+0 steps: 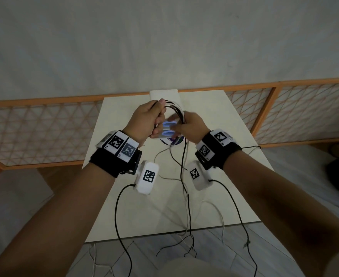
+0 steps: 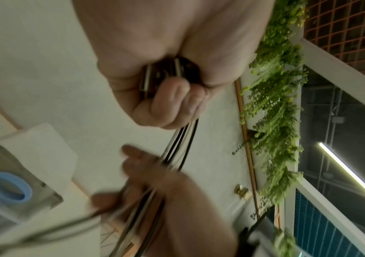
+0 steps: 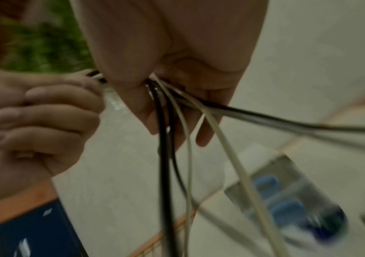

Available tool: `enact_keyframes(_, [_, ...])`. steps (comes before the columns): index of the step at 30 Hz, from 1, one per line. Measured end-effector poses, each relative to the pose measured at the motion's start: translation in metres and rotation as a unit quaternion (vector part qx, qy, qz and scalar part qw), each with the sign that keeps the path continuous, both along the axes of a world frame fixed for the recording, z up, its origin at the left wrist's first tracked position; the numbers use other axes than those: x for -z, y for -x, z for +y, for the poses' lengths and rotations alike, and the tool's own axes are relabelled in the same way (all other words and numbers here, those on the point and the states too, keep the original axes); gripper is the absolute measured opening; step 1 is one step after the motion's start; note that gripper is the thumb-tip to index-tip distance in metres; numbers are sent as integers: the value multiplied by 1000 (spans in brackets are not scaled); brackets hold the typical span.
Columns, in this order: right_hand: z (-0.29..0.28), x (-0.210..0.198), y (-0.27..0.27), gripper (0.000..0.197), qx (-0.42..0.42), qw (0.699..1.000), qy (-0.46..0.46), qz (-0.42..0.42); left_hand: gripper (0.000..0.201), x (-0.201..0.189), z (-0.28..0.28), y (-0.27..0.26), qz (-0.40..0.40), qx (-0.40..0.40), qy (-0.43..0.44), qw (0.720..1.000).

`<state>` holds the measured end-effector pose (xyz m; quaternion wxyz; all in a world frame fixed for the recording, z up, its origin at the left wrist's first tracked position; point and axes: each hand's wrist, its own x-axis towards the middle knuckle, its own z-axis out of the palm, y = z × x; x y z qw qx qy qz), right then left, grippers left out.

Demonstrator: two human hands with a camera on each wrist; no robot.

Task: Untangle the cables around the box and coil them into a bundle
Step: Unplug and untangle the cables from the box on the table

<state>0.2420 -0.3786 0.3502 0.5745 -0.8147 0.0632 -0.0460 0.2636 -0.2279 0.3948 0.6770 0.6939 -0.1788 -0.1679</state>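
— Black and white cables (image 1: 184, 188) trail nearest, over the front edge of the pale table (image 1: 234, 196) and down toward the floor. See them?

— Yes. Loose strands lie across the tabletop between the two forearms, then rise to the hands.

— What has the left hand (image 1: 147, 118) got?

— Its fingers are curled tight round a bunch of the cables; from the left wrist camera the strands run straight through the closed fist (image 2: 170, 97) and out below the fingers.

— And the right hand (image 1: 190, 126)?

— Thumb and fingers are closed round the same bunch further along, though the fingertips are blurred. From the right wrist camera, black and white strands (image 3: 177, 139) fan out from under the palm (image 3: 177, 52). Between the hands the cables arch in a loop above the table.

— Where's the box (image 1: 167, 133)?

— On the table just under the hands, beyond the loose strands. It looks clear-sided, with two blue rings (image 2: 5, 186) inside, side by side. What the rings are I can't tell.

— Farther back?

— A white block (image 1: 163, 94) at the table's far edge, then an orange lattice railing (image 1: 44, 126) and a grey wall (image 1: 164, 37).
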Motion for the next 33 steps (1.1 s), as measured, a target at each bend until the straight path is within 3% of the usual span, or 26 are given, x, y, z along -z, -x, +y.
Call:
enact_keyframes(3, [-14, 41, 29, 17, -42, 991, -87, 88, 34, -7, 2, -8, 4, -28, 32, 999])
enact_keyframes(6, [-43, 91, 84, 14, -93, 981, -13, 171, 34, -12, 5, -15, 10, -48, 62, 997])
enact_keyframes(9, [-82, 103, 131, 11, -84, 971, 29, 224, 34, -2, 1, -12, 24, -40, 38, 998])
enact_keyframes(14, [-156, 67, 165, 10, -42, 964, 62, 255, 36, 21, -10, -2, 74, -4, 19, 997])
enact_keyframes(17, [-186, 52, 169, 17, -20, 951, 173, 254, 35, 23, -8, -2, 90, -5, 20, 996])
enact_keyframes(20, [-223, 16, 163, 17, 41, 943, 277, 177, 34, 27, -5, -1, 91, 17, 1, 996])
enact_keyframes(23, [-261, -32, 142, 27, 103, 896, 422, 98, 34, 29, -9, 8, 78, 65, -20, 995])
enact_keyframes(25, [-278, -67, 122, 34, 127, 876, 465, 40, 34, 25, -13, 11, 81, 78, -3, 994])
enact_keyframes(29, [-277, -130, 83, 49, 122, 907, 400, -43, 34, 9, -4, -2, 109, 50, 71, 990])
enact_keyframes(32, [-253, -134, 65, 16, 93, 952, 291, -13, 35, 7, 14, -17, 125, 18, 99, 987])
enact_keyframes(33, [-247, -123, 57, 15, 73, 966, 250, -6, 35, 9, 20, -21, 133, 8, 104, 986])
